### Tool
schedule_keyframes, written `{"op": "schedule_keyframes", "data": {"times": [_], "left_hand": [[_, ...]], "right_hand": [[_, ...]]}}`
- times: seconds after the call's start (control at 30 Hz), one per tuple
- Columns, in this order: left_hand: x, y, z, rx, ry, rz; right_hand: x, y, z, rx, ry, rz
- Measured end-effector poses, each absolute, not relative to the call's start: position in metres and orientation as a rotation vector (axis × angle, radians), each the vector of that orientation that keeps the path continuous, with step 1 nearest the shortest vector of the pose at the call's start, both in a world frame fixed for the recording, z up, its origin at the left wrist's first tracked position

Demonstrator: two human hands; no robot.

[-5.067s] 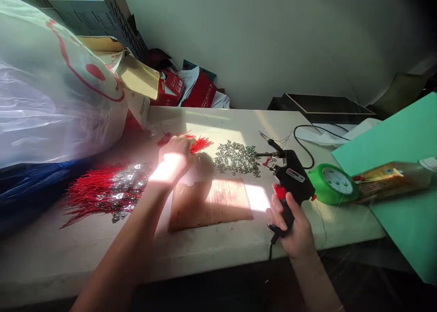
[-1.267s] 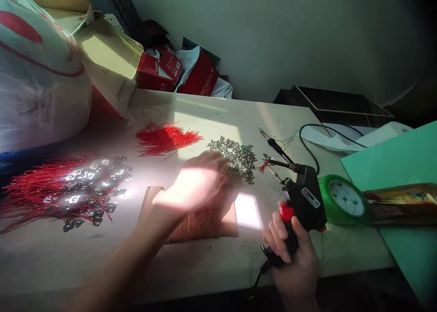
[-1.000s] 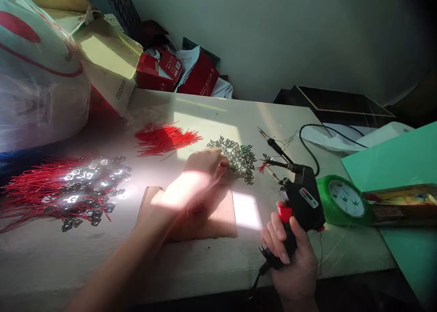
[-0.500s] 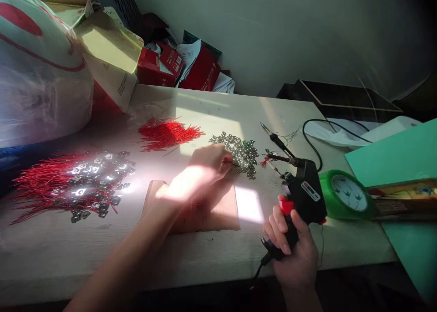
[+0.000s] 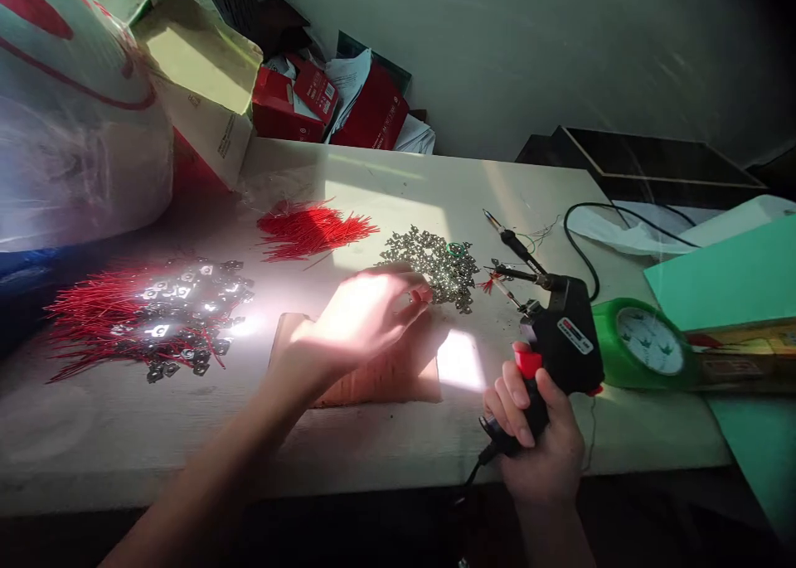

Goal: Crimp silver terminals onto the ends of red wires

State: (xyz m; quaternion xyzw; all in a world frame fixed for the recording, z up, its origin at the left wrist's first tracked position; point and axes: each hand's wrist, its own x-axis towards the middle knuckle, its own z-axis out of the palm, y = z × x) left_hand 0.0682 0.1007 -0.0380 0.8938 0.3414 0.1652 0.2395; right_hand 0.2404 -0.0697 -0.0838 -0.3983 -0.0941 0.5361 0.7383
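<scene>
My right hand (image 5: 540,444) is wrapped round the grip of a black soldering gun (image 5: 563,344) with a red trigger, its tip pointing up-left over the table. My left hand (image 5: 366,315) hovers over a brown pad (image 5: 398,377), fingertips pinched at the near edge of a pile of small metal terminals (image 5: 435,263). A short red piece shows at the fingertips; I cannot make out what it is. A small heap of red wires (image 5: 311,226) lies behind the hand. A larger heap of red wires with metal terminals attached (image 5: 155,319) lies to the left.
A green tape roll (image 5: 640,348) and a flat box (image 5: 740,356) sit right of the gun, on a green sheet (image 5: 727,278). A black cable (image 5: 584,236) loops behind. A big plastic bag (image 5: 68,137), a cardboard box (image 5: 199,95) and red boxes (image 5: 298,104) crowd the back left.
My left hand went from the small red wire heap to the metal terminal pile and now draws slightly back over the brown pad. The right hand keeps its hold on the soldering gun.
</scene>
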Motion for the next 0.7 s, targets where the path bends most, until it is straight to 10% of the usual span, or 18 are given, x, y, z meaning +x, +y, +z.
{"op": "schedule_keyframes", "data": {"times": [0.7], "left_hand": [[0.052, 0.039, -0.081, 2.535, 1.103, 0.481]], "right_hand": [[0.242, -0.068, -0.08, -0.907, -0.179, 1.155]]}}
